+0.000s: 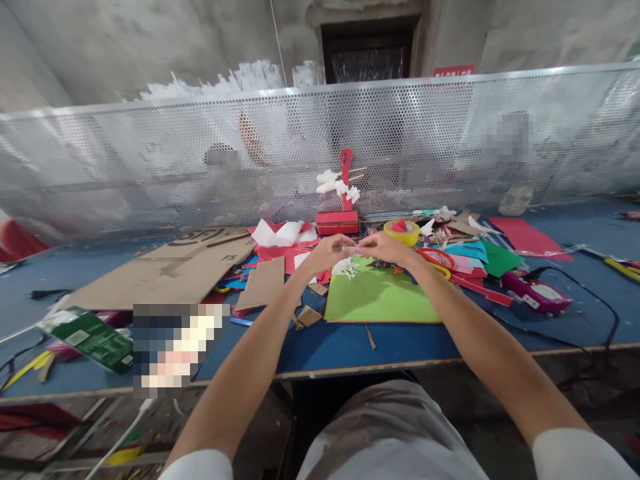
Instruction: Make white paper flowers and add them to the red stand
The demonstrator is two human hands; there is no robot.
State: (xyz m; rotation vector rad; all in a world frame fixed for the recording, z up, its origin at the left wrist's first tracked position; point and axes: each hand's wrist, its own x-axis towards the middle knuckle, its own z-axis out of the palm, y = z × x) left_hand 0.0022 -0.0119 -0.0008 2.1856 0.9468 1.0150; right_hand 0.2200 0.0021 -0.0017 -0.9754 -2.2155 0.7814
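Both hands meet above a sheet of light green paper (385,300). My left hand (331,252) pinches a small whitish piece (351,251), perhaps paper. At its other end, the fingertips of my right hand (387,247) are closed on the same piece. Just below the hands lies a white fringed strip (346,268) on the green sheet. Behind them stands a red paper stand (338,223) with a hooked upright, carrying white tufts on thin sticks. A roll of yellow tape (403,233) lies beyond my right hand.
Flat cardboard (165,267) covers the left side of the blue table (310,353). A green box (90,340) sits at the front left. At right are a purple glue-gun-like device (537,293), its black cable and yellow-handled pliers (623,267). A perforated metal panel (440,147) borders the back.
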